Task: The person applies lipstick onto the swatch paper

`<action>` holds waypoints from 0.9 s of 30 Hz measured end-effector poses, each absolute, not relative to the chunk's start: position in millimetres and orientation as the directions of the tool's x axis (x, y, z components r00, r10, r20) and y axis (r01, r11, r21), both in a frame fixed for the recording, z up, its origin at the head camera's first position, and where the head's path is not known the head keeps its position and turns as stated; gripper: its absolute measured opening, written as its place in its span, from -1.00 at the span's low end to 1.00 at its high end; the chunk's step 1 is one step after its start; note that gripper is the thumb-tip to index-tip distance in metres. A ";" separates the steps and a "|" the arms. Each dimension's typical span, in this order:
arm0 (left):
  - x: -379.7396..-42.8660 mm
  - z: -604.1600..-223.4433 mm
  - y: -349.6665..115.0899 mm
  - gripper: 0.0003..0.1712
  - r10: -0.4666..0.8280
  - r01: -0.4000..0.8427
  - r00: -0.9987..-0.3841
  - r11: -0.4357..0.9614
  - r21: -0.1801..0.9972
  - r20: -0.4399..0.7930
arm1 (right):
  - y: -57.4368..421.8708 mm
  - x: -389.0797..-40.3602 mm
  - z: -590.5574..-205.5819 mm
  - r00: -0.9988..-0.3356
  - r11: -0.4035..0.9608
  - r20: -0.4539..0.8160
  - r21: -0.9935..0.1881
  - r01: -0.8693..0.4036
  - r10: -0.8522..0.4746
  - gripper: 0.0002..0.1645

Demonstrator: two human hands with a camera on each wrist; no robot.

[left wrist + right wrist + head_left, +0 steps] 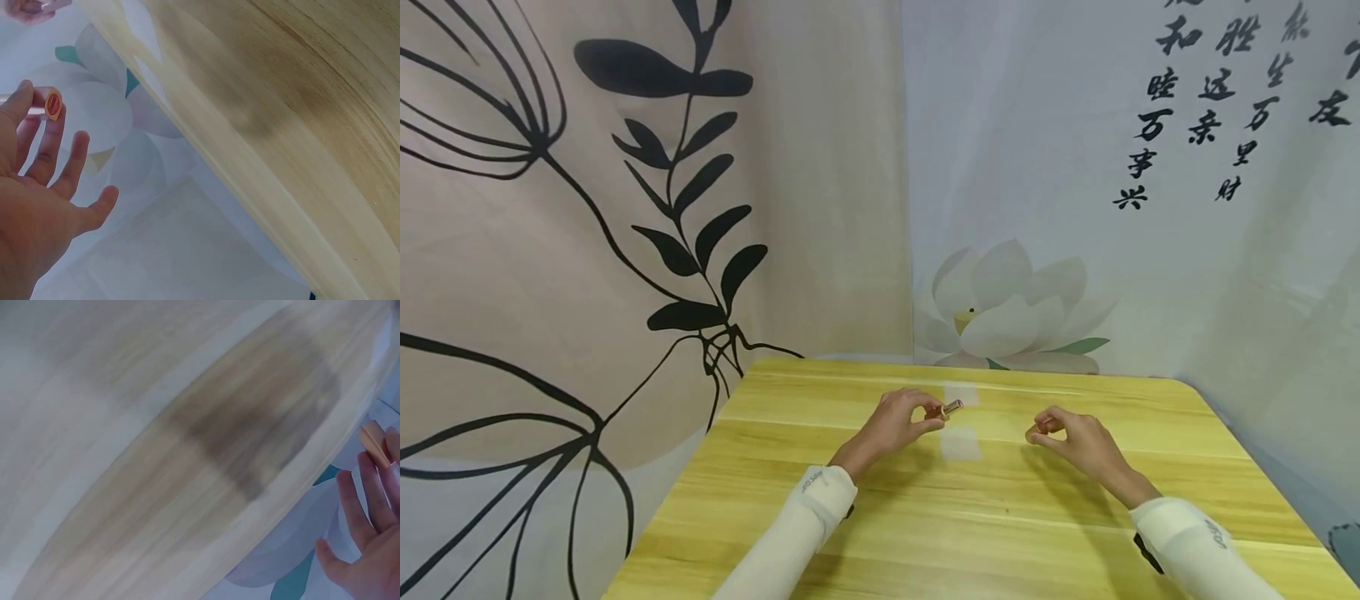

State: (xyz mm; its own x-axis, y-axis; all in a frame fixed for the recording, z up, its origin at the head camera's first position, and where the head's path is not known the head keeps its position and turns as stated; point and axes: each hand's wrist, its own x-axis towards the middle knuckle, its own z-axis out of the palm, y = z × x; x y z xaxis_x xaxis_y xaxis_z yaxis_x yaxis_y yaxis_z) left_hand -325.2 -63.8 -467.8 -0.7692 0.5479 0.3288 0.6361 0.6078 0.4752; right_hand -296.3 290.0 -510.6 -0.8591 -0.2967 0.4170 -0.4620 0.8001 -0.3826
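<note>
My left hand [893, 423] pinches a lipstick [953, 408] between thumb and fingers over the far middle of the table. Its shiny rose-gold tube points right, away from the fingers. A round red label shows on the end of its base [54, 104] in the left wrist view, where the other fingers are spread. Across a gap to the right, my right hand [1084, 443] holds a small rose-gold lipstick cap [374, 444] at the fingertips. Fingers partly cover that cap in both the head and right wrist views.
Both hands are above a yellow wood-grain table [880, 533]. Two pale strips [961, 444] lie on its far half between the hands. Behind the far edge hangs a printed cloth backdrop [827, 183] with plants, a lotus and writing.
</note>
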 end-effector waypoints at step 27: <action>-326.2 -471.8 -68.9 -0.75 0.533 0.620 -0.782 0.615 0.487 0.323 | 290.8 -305.2 -529.2 -0.878 0.834 0.333 -0.320 -0.449 -0.344 -0.68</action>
